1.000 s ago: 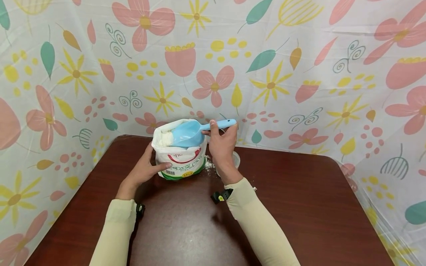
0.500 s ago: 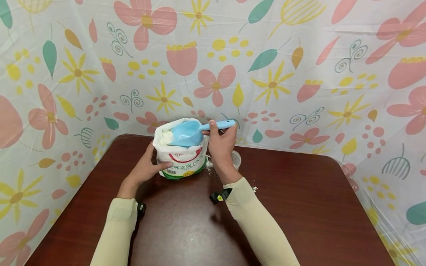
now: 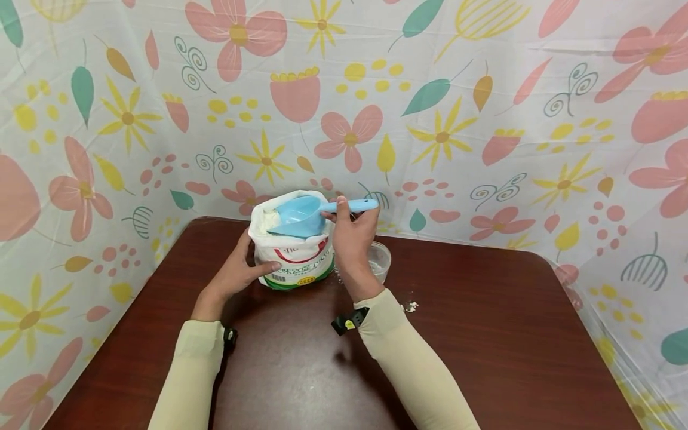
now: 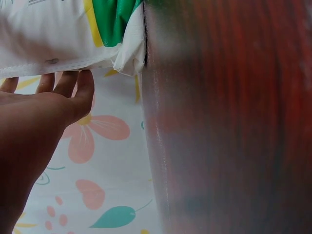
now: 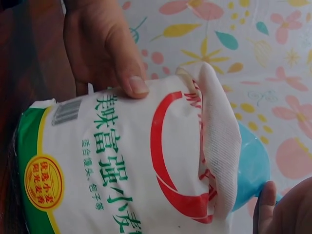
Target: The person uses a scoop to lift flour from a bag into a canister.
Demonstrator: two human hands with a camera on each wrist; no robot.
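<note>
An open white flour bag [image 3: 292, 257] with a green base stands upright at the table's back left, white flour [image 3: 269, 222] showing in its mouth. My left hand [image 3: 231, 272] holds the bag's left side, thumb across the printed front; in the left wrist view its fingers [image 4: 66, 84] reach along the bag's edge. By the handle, my right hand [image 3: 355, 239] grips a light blue scoop [image 3: 301, 218], whose blade lies in the bag's mouth, tip at the flour. The right wrist view shows the left thumb [image 5: 139, 87] on the bag and the scoop partly behind its folded rim.
A small clear round tub [image 3: 380, 258] stands right of the bag, partly hidden by my right wrist. Spilled flour [image 3: 411, 307] lies on the dark wooden table [image 3: 484, 334]. A flower-printed sheet [image 3: 451, 89] hangs behind the table and at its sides.
The scoop and my right hand have shifted slightly left and down over the bag's mouth. More of the clear tub shows now. My left hand keeps its hold on the bag.
</note>
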